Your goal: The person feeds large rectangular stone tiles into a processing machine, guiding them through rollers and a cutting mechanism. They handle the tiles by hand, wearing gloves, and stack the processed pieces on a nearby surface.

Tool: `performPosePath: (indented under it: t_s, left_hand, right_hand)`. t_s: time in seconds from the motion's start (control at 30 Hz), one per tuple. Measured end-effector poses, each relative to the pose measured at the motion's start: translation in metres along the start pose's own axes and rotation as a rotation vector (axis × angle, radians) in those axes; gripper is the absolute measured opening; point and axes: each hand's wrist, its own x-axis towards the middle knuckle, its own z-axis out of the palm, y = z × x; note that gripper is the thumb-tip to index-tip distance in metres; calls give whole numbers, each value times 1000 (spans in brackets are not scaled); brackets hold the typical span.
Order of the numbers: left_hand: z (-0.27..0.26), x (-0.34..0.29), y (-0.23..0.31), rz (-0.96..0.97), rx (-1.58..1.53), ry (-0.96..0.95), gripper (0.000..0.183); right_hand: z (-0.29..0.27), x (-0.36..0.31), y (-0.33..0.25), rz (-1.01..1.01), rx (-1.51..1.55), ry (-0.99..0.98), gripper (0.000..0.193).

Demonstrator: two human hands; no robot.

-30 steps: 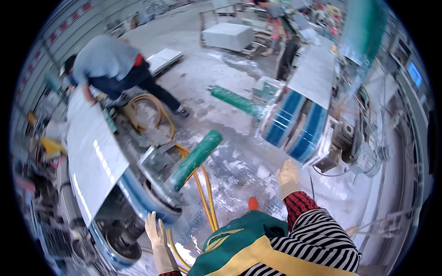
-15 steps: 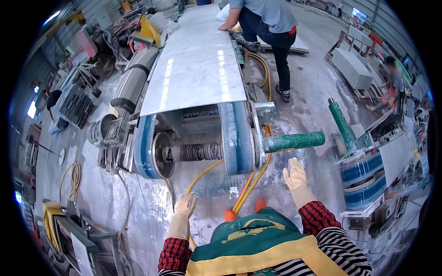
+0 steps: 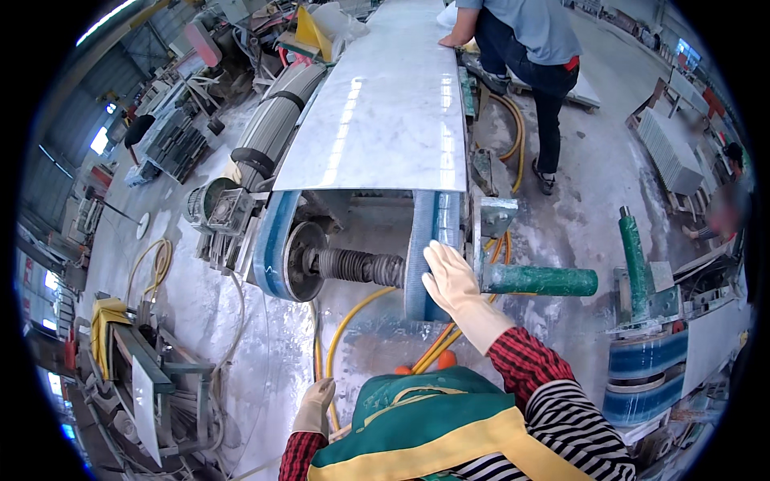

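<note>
A grey-veined white stone slab point(image 3: 377, 120) lies on a conveyor, its near edge overhanging a roller point(image 3: 361, 266) between two blue belts. My right hand point(image 3: 455, 282), in a cream rubber glove, reaches over the right blue belt point(image 3: 425, 216), below the slab's near edge. Its fingers are stretched out and nothing is in them; whether they touch the belt I cannot tell. Low beside my green apron point(image 3: 417, 409) hangs my left hand point(image 3: 314, 405), also gloved, with its fingers loosely bent and no object visible in it. A green cylinder point(image 3: 541, 280) juts out right of my right hand.
A co-worker point(image 3: 529, 56) stands right of the slab, one hand on its edge. Yellow hoses point(image 3: 350, 321) run over the wet floor below the conveyor. A motor point(image 3: 210, 202) stands at its left. Another belt unit point(image 3: 646, 361) is at the right, a metal frame point(image 3: 180, 369) at lower left.
My right hand has moved left and forward over the right belt. My left hand has drawn back toward my body. The view has shifted, so the slab appears farther right.
</note>
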Motion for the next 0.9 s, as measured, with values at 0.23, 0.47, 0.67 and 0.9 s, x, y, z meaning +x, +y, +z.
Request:
performPosePath:
  t_s: [0.23,0.47,0.67,0.9]
  left_hand:
    - [-62,2,71,135,-46,210,53]
    - [-153,112,163,654,152,640,74]
    - [-229,217,286,859,478,705,92]
    - [-263,292,384,1077,629,573,98]
  right_hand:
    - [32,64,10,29,-10,42,53]
    - [39,75,11,87,-29,6,53]
    - [25,74,7,66,-33,97,48]
    - [-3,92,-12,148,-109,-61,40]
